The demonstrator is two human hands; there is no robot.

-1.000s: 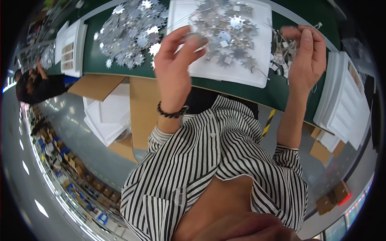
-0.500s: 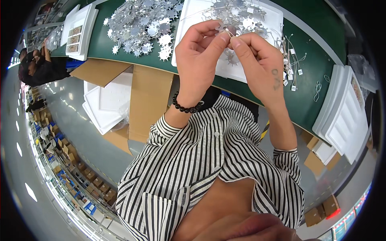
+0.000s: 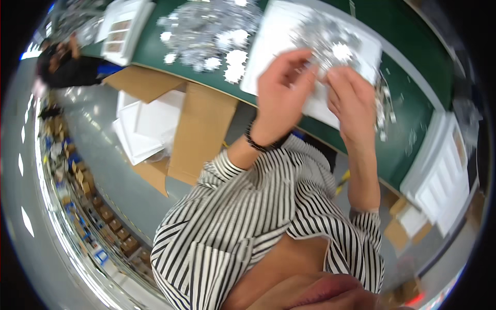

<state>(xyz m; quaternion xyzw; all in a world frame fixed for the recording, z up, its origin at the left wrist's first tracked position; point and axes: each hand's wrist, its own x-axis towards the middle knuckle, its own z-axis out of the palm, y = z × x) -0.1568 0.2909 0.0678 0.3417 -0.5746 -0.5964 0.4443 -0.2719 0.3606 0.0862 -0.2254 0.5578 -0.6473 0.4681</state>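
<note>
Over a white tray [image 3: 262,49], both my hands are close together and smeared by motion. My left hand [image 3: 283,95], with a dark bead bracelet at the wrist, is closed in a pinch; a blurred bit of silver shows at its fingertips, seemingly a star-shaped metal piece. My right hand [image 3: 354,101] is closed too, thumb and fingers pressed together; what they hold is too blurred to make out. Beneath and beyond the fingers, several star-shaped metal pieces [image 3: 341,51] lie in the tray.
A large heap of star-shaped metal pieces [image 3: 206,39] covers part of the green table [image 3: 150,46]. Tagged strings [image 3: 385,106] lie right of the tray. White foam trays [image 3: 436,165] stand at the right edge. An open cardboard box [image 3: 201,137] is below left; a person [image 3: 67,64] sits beyond.
The whole view has shifted, so table and tray appear further right and lower. My fingertips have drawn slightly apart, and the thin string seen between them no longer shows clearly.
</note>
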